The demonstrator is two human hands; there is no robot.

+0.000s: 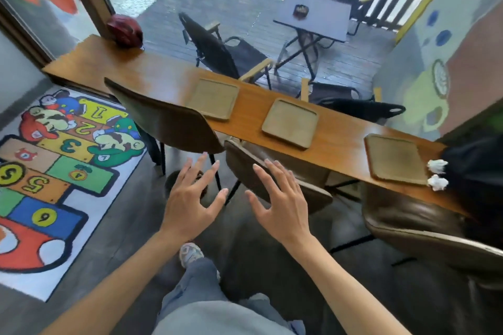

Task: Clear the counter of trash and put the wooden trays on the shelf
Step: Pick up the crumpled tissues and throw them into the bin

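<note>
Three empty wooden trays lie along a long wooden counter (152, 73) by the window: a left tray (213, 99), a middle tray (290, 123) and a right tray (394, 160). Two crumpled white paper balls (437, 173) rest at the counter's near edge, just right of the right tray. My left hand (190, 198) and my right hand (280, 198) hover in front of me with fingers spread, holding nothing. Both are short of the counter, above the chairs.
Three brown chairs stand between me and the counter: one on the left (168, 122), one in the middle (272, 177), one on the right (424, 220). A red helmet (125, 30) sits at the counter's far left. A colourful hopscotch rug (54, 171) covers the floor to the left. A dark bag (476, 171) lies at the right end.
</note>
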